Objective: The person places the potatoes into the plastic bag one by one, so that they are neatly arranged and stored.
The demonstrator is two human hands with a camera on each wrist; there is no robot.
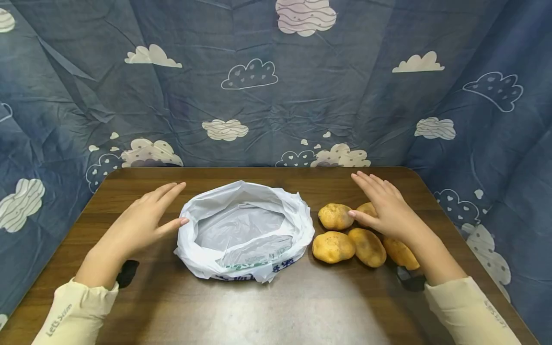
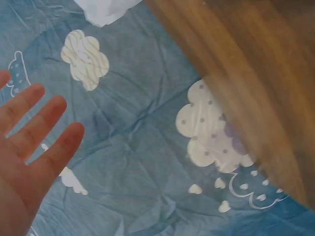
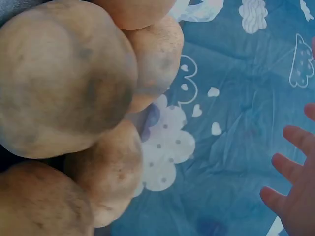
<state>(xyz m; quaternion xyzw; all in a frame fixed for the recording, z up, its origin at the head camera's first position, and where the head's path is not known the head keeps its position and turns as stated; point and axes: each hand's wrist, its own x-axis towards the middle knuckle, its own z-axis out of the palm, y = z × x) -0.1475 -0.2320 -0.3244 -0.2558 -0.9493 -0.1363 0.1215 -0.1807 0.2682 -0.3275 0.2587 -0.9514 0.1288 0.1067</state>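
White crinkled plastic, a shopping bag (image 1: pixel 245 230) with its rim rolled down and mouth wide open, sits in the middle of the brown wooden table (image 1: pixel 276 306) in front of you. Your left hand (image 1: pixel 144 220) hovers just beside the bag's left edge, fingers straight and loosely together, thumb tip almost at the plastic; whether it touches, you cannot tell. Its grasp is empty.

Right of the bag lies a cluster of five yellow-brown potatoes (image 1: pixel 334 247), packed against one another. Your right hand (image 1: pixel 385 208) is over the rear ones, fingers straight and slightly spread, gripping none of them; the thumb tip points toward the rear-left potato (image 1: pixel 335 216).

Behind the table hangs a blue cloth backdrop with cloud prints (image 1: pixel 276 96).
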